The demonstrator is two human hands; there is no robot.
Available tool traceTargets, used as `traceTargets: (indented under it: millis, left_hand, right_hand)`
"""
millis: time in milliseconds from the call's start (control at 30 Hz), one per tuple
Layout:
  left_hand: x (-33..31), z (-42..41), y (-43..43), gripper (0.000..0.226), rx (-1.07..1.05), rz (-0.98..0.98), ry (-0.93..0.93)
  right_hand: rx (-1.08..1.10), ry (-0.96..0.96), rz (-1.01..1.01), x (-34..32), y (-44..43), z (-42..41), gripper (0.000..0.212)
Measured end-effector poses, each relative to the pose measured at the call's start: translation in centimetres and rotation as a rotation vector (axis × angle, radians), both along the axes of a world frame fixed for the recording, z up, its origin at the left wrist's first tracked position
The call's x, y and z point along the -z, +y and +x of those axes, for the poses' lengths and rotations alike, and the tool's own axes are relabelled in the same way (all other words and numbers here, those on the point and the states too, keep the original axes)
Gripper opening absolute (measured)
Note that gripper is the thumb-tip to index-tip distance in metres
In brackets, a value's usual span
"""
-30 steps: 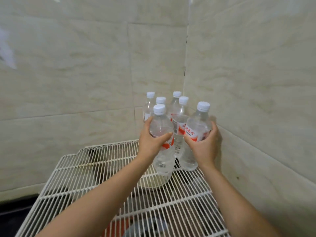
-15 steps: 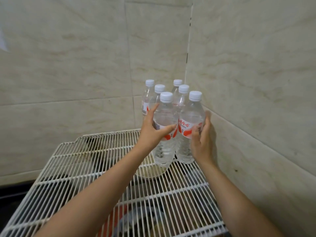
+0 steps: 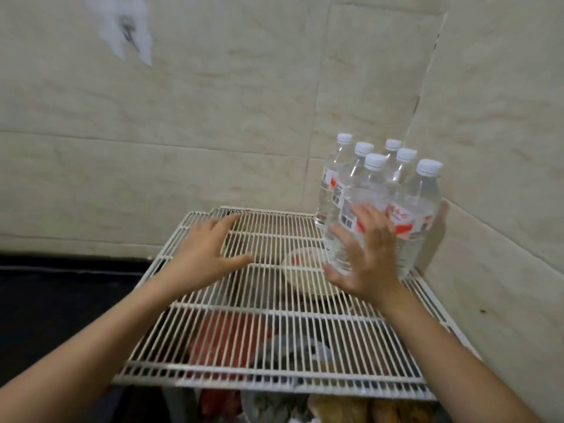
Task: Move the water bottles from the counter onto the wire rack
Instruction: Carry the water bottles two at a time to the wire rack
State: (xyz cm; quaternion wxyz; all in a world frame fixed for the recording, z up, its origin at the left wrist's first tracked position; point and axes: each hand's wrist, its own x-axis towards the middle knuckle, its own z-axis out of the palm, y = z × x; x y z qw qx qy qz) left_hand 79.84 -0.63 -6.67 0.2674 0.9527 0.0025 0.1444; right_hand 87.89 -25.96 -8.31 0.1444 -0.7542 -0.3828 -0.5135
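The water bottles (image 3: 381, 190) stand bunched in the wire rack's (image 3: 274, 315) far right corner, braced by the walls (image 3: 503, 132) against tipping. My right hand (image 3: 366, 257) hovers splayed and empty before them, and my left hand (image 3: 204, 251) is spread empty over the rack's far left.

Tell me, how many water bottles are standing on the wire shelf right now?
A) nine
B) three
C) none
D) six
D: six white caps can be counted on the bottles, which stand upright in a tight cluster in the far right corner of the wire rack.
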Motion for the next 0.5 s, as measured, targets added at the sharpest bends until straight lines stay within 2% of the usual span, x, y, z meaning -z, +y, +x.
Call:
traceTargets:
  millis: [67, 200, 267, 400, 500]
  left_hand:
    - [1.7, -6.5, 6.4, 0.074, -0.273, 0.03, -0.019]
    - [3.6, -8.6, 9.4, 0.07, -0.385, -0.028, -0.021]
    - [4.1, -9.4, 9.7, 0.069, -0.434, -0.064, -0.013]
    - [6.2, -15.4, 13.5, 0.066, -0.638, -0.116, -0.007]
    - [7.4, -20.6, 16.2, 0.063, -0.768, -0.148, 0.011]
  right_hand:
    - [-0.266, 0.009, -0.214, 0.4, 6.6, -2.7, 0.048]
    - [-0.311, 0.043, -0.483, -0.1, 10.3, -4.6, 0.056]
    - [-0.297, 0.118, -0.539, -0.3, 12.2, -4.9, 0.059]
    - [-0.375, 0.408, -0.614, 0.5, 18.6, -8.3, 0.057]
    - [-0.399, 0.497, -0.651, 1.7, 22.9, -10.6, 0.06]
